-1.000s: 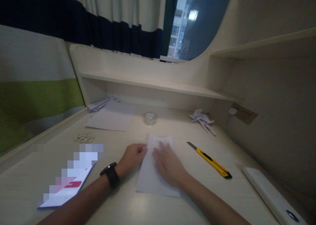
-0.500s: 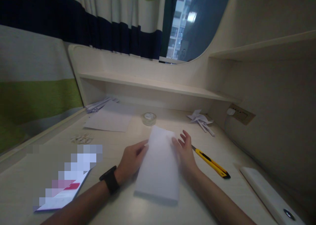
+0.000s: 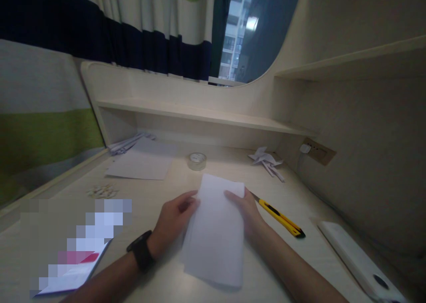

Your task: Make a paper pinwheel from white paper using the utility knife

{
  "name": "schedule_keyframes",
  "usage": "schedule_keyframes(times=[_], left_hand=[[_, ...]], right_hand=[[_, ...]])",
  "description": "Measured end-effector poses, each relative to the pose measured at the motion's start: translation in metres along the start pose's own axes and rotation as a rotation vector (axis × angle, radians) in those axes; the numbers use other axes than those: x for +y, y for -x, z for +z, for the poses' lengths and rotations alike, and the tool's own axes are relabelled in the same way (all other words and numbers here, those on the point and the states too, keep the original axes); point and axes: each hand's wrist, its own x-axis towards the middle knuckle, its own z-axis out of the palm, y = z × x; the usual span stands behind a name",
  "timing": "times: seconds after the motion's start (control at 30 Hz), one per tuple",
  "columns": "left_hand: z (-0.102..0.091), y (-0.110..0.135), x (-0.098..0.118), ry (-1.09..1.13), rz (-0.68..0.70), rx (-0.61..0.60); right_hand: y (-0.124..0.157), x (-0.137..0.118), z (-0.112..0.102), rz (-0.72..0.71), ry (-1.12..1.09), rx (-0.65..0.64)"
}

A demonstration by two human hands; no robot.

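A folded white sheet of paper (image 3: 216, 232) is raised a little off the pale desk (image 3: 166, 285) in front of me. My left hand (image 3: 173, 218), with a black watch on its wrist, pinches the sheet's left edge near the top. My right hand (image 3: 248, 210) grips the right edge, thumb on top and fingers underneath. Both hands are closed on the paper.
A yellow utility knife (image 3: 278, 215) lies just right of my right hand. A roll of clear tape (image 3: 197, 160) sits behind the sheet. Flat paper (image 3: 141, 164) and paper strips lie at the back left, folded paper pieces (image 3: 266, 160) back right. A white device (image 3: 357, 261) lies at the right, a booklet (image 3: 71, 274) at the left.
One second ago my right hand pressed flat on the sheet as it lay on the desk. It has since shifted to the right edge, and both hands have lifted the sheet.
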Motion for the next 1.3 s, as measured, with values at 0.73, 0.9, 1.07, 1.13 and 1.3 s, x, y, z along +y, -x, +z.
schedule_keyframes(times=[0.73, 0.9, 1.07, 1.13, 1.3], left_hand=[[-0.006, -0.02, -0.005, -0.022, -0.042, -0.046], [-0.004, -0.017, -0.007, -0.022, -0.027, -0.063], [-0.003, -0.016, -0.009, -0.005, -0.029, -0.066], [-0.003, -0.016, -0.009, -0.016, -0.032, -0.056], [-0.003, -0.015, -0.007, -0.022, -0.027, -0.048]], right_hand=[[-0.018, 0.018, -0.015, -0.085, 0.314, -0.07], [-0.021, 0.024, -0.018, -0.103, 0.362, -0.02], [-0.021, 0.023, -0.017, -0.107, 0.358, 0.009], [-0.02, 0.022, -0.017, -0.078, 0.329, 0.006], [-0.018, 0.018, -0.016, -0.053, 0.309, 0.019]])
